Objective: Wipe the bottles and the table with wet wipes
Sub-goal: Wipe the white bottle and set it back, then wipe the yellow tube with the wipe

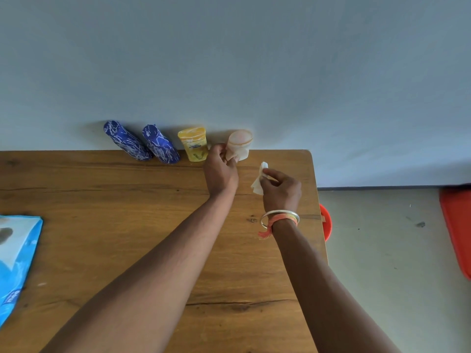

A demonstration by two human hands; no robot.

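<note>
- At the far edge of the wooden table [102,225], four bottles stood in a row against the wall: two blue patterned bottles [125,140] [160,143], a yellow bottle [195,143] and a pale peach bottle [240,142].
- The left hand [220,171] held the pale peach bottle low on its body, fingers and thumb curled round it. The bottle appeared to rest at the table edge, rightmost in the row.
- The right hand [280,189] pinched a crumpled white wet wipe [258,179] between thumb and fingertips, just beside that bottle but not touching it.
- Progress, as judged: the work was at the bottle stage, with the pale peach bottle in hand. No surface showed whether the other three had been wiped.
- The tabletop showed no damp streaks, so the table wipe was judged outstanding.
- Supplies: a blue wet wipes pack [17,256] lay at the left edge of the table, well apart from the hands.
- Writing: the pack bore white lettering near its lower corner, too blurred to read. The yellow bottle carried a small dark label patch, likewise illegible. No brand could be confirmed.
- Other: a metal bangle [279,216] and an orange thread sat on the right wrist.
</note>
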